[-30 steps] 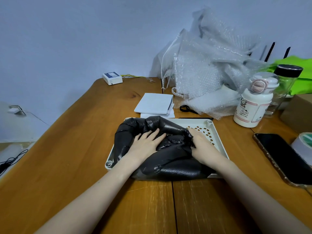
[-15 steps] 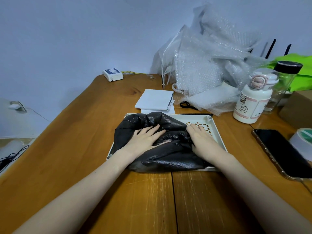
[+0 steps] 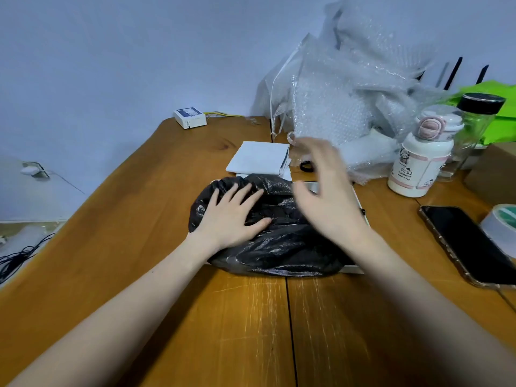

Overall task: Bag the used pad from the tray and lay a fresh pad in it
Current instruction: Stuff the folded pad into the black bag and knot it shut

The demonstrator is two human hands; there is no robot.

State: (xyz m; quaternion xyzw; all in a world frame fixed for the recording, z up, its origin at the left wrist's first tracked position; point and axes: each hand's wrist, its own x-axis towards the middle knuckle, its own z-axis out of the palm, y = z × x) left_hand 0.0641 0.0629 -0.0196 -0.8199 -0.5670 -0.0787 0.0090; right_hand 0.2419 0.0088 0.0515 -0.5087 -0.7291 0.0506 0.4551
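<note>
Left hand [image 3: 233,216] presses crumpled black bag [image 3: 279,247]; right hand [image 3: 329,196] blurred, seemingly empty.

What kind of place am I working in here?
Probably a home desk or small packing bench: a wooden table against a plain wall, piled bubble wrap, a tape roll, a phone and drink bottles.

Single head-worn view, forward and down, close over table [image 3: 139,275]
</note>
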